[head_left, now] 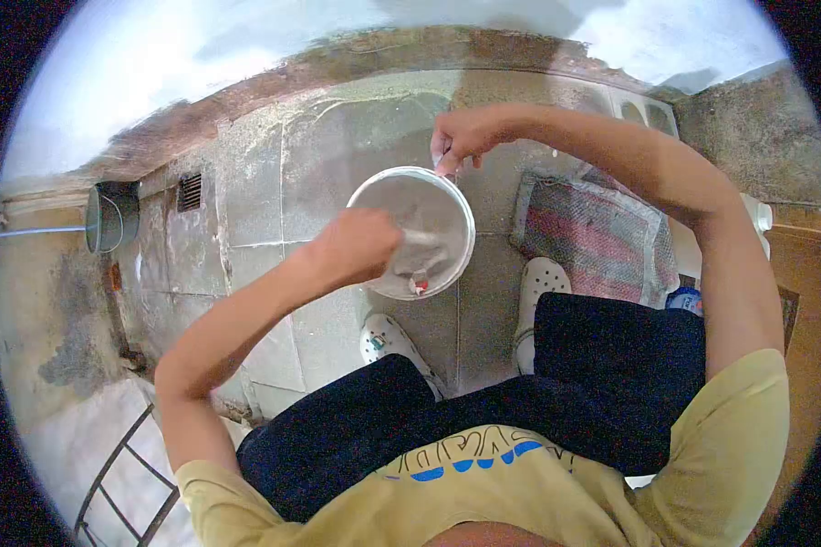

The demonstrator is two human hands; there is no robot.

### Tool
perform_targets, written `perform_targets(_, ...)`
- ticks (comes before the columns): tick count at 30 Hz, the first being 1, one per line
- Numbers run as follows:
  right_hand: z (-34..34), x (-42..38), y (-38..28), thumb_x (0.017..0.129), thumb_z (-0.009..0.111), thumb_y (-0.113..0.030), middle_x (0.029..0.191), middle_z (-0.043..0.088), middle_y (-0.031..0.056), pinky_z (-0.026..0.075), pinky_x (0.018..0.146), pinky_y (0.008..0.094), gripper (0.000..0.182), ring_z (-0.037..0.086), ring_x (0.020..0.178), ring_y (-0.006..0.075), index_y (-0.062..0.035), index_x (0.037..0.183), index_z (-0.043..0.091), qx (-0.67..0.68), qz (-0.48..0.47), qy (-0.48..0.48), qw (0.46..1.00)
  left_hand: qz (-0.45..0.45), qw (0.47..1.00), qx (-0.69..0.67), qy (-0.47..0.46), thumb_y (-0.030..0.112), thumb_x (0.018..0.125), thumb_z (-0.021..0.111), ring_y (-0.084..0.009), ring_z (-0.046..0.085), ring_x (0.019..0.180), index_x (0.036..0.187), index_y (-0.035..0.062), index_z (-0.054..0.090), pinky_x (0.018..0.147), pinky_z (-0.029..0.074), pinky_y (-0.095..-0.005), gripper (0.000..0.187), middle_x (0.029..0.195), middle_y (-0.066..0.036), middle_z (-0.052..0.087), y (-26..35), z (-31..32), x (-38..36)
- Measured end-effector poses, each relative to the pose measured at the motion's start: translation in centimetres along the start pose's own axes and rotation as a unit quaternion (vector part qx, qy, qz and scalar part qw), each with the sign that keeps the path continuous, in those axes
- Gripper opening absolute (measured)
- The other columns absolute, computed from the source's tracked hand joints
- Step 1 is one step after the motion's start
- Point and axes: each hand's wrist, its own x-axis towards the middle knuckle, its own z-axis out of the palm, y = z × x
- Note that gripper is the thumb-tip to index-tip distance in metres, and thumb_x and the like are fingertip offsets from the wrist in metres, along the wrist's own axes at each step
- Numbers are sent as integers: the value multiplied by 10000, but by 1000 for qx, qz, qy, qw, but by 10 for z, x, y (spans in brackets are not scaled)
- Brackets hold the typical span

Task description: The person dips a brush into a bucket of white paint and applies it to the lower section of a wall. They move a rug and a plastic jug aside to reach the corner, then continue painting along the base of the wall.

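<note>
A round white bowl [447, 196] is held up over the tiled floor in front of my knees. My right hand [461, 137] grips its far rim. My left hand [351, 246] reaches into the bowl from the near left, fingers closed around something that is blurred; a small red and white piece shows at the bowl's near edge [418, 284]. What my left hand holds cannot be made out clearly.
I am seated, in dark trousers and white clogs [385, 339] [540, 283] on grey floor tiles. A striped mat [597, 237] lies at right. A metal bucket [109, 217] and a floor drain grate [190, 191] are at left. A metal chair frame [123, 483] shows at lower left.
</note>
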Motion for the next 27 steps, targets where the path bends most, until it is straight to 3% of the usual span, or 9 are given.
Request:
perform_targets(3, 6, -9, 4, 822, 652, -377, 806, 631, 65, 512, 584, 301, 377, 603, 746, 150, -9, 902, 658, 7, 18, 15, 1000, -14, 997, -40, 66, 83, 741, 607, -300, 632, 660, 870, 4, 652, 600, 511, -376, 158, 710, -151, 636, -28, 9, -43)
perform_targets(5, 14, -17, 10, 846, 617, -402, 819, 634, 72, 516, 591, 301, 400, 613, 763, 153, -12, 930, 651, 37, 13, 13, 999, -128, 881, -437, 125, 107, 786, 603, -151, 536, 559, 926, -35, 668, 511, 427, -316, 209, 628, -90, 576, -42, 11, -73)
perform_targets(6, 19, -22, 12, 870, 582, -427, 832, 638, 78, 519, 599, 300, 425, 622, 781, 157, -16, 957, 644, 67, 11, 10, 998, -131, 881, -437, 125, 107, 786, 603, -151, 536, 559, 926, -35, 668, 511, 427, -316, 209, 628, -90, 576, -51, 16, -85)
perform_targets(8, 26, -25, 23, 885, 556, -435, 847, 639, 83, 521, 605, 300, 434, 625, 791, 157, -20, 988, 633, 108, 23, 3, 994, -172, 759, -621, 95, 141, 837, 612, -78, 424, 546, 982, -33, 663, 480, 336, -258, 232, 632, -19, 545, -68, 34, -102)
perform_targets(14, 31, -35, 13, 890, 554, -426, 876, 637, 77, 527, 637, 304, 417, 625, 815, 154, -30, 1007, 613, 179, 38, -25, 983, -114, 653, -745, 80, 182, 855, 626, -70, 489, 613, 995, 1, 666, 544, 381, -234, 233, 724, -17, 606, -82, 104, -106)
perform_targets(18, 25, -30, 13, 826, 666, -320, 887, 637, 72, 536, 681, 320, 340, 623, 840, 163, -24, 985, 611, 96, 10, -34, 995, -110, 738, -665, 29, 198, 852, 633, -130, 568, 738, 975, -9, 639, 700, 469, -272, 240, 800, -49, 620, -88, 100, -101)
perform_targets(23, 32, -26, 17, 796, 707, -264, 904, 635, 78, 548, 698, 336, 329, 623, 846, 170, -10, 978, 603, 131, 32, -38, 990, -80, 762, -643, -1, 196, 850, 627, -125, 560, 779, 1047, 6, 605, 714, 461, -281, 275, 836, -27, 613, -96, 95, -92)
perform_targets(26, 34, -22, 31, 807, 695, -271, 948, 627, 95, 557, 696, 342, 375, 624, 836, 186, -7, 1044, 575, 123, 58, -47, 990, -78, 806, -585, 46, 263, 839, 659, -106, 539, 714, 1010, 15, 616, 642, 448, -267, 304, 768, -25, 600, -94, 100, -91)
perform_targets(27, 36, -24, 31, 791, 702, -334, 999, 623, 100, 555, 708, 348, 455, 627, 834, 206, -14, 1083, 564, 149, 65, -45, 986, -83, 868, -489, 26, 308, 815, 670, -144, 563, 756, 1028, 12, 608, 688, 458, -291, 369, 809, -47, 615, -92, 98, -89)
